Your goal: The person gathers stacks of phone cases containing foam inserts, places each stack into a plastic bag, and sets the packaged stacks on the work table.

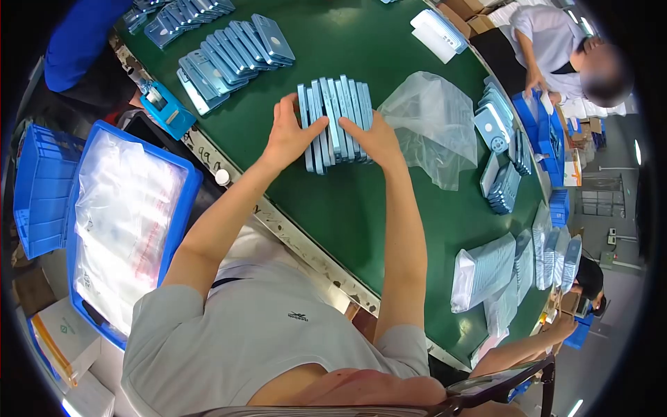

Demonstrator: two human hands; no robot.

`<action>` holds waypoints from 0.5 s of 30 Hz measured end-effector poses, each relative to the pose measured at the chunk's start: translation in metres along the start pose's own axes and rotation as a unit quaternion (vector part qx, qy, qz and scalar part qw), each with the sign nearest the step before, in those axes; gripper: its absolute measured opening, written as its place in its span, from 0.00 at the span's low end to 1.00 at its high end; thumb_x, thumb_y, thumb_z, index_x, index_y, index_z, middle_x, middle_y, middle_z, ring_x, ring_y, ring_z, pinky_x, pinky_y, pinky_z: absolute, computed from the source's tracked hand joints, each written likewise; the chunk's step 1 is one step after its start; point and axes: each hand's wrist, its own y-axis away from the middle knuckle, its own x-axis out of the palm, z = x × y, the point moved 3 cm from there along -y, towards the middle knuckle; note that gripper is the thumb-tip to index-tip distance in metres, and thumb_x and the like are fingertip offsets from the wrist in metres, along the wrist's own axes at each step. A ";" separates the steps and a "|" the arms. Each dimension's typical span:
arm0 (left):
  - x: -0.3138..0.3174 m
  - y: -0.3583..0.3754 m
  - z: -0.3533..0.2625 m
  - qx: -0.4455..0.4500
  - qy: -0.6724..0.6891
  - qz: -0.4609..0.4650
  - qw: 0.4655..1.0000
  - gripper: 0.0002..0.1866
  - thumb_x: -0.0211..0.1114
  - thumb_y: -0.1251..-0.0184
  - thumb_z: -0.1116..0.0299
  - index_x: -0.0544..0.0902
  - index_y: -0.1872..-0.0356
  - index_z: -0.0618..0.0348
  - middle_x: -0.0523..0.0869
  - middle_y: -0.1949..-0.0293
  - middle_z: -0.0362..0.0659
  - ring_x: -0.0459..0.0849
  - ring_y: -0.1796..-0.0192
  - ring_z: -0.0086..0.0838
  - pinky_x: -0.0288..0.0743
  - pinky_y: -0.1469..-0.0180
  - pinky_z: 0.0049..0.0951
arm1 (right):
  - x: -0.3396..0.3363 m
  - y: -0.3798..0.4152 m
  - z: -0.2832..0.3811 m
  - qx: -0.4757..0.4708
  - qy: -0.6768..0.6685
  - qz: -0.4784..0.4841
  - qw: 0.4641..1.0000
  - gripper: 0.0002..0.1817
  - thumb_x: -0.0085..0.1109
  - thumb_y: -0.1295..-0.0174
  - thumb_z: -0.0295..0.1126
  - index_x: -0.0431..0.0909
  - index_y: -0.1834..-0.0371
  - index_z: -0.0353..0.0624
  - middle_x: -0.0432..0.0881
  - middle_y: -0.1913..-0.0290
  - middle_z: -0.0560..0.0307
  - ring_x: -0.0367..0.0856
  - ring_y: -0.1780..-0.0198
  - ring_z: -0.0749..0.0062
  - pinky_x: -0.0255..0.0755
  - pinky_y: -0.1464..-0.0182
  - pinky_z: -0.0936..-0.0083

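Observation:
A row of light-blue phone cases (335,104) stands on edge on the green table, pressed together side by side. My left hand (288,135) is closed round the left end of this row, its thumb lying across the near edges. At the right end, my right hand (375,139) grips the cases, with its thumb also over the near edges. Just right of my right hand lies a crumpled clear plastic bag (434,128). More phone cases (236,52) lean in overlapping rows beyond my left hand.
The green table (333,226) has a pale, worn edge. To the left are a teal tape dispenser (168,110) and a blue bin (191,198) of clear bags. At right are loose cases (495,125), plastic-wrapped bundles (486,271) and a person (549,42) across the table.

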 end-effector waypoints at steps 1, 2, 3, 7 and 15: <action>-0.001 -0.004 0.002 -0.023 -0.056 -0.020 0.998 0.39 0.71 0.36 0.56 0.65 0.33 0.71 0.80 0.49 0.50 0.80 0.46 0.32 0.78 0.46 0.32 | -0.001 -0.007 -0.015 -0.002 0.007 -0.032 0.999 0.43 0.70 0.49 0.58 0.75 0.42 0.29 0.85 0.49 0.41 0.85 0.48 0.56 0.75 0.46 0.67; -0.002 -0.007 0.004 -0.045 -0.113 -0.041 0.992 0.38 0.72 0.37 0.55 0.66 0.35 0.70 0.81 0.50 0.51 0.81 0.47 0.32 0.79 0.48 0.32 | -0.001 -0.011 -0.030 -0.005 0.013 -0.063 0.998 0.43 0.70 0.49 0.58 0.74 0.41 0.30 0.85 0.50 0.42 0.86 0.49 0.57 0.75 0.46 0.68; 0.000 -0.011 0.002 -0.044 -0.113 -0.039 0.992 0.38 0.72 0.37 0.55 0.66 0.35 0.70 0.81 0.50 0.51 0.81 0.47 0.32 0.79 0.48 0.32 | -0.002 -0.008 -0.028 0.020 0.011 -0.077 0.997 0.42 0.69 0.47 0.58 0.75 0.41 0.32 0.85 0.50 0.44 0.86 0.50 0.59 0.75 0.46 0.69; 0.028 -0.019 0.007 -0.098 0.066 0.150 0.982 0.43 0.72 0.40 0.49 0.65 0.31 0.66 0.72 0.40 0.58 0.73 0.35 0.45 0.69 0.34 0.39 | 0.007 0.012 -0.008 0.028 -0.055 -0.009 0.998 0.38 0.70 0.46 0.54 0.76 0.42 0.32 0.85 0.51 0.44 0.85 0.51 0.60 0.75 0.45 0.70; -0.010 0.019 -0.012 0.149 0.026 0.098 0.984 0.45 0.78 0.47 0.67 0.63 0.29 0.61 0.69 0.36 0.54 0.72 0.34 0.46 0.67 0.32 0.40 | 0.035 0.054 -0.023 -0.144 -0.154 -0.202 0.956 0.51 0.79 0.51 0.32 0.53 0.29 0.32 0.70 0.35 0.41 0.73 0.36 0.58 0.68 0.35 0.63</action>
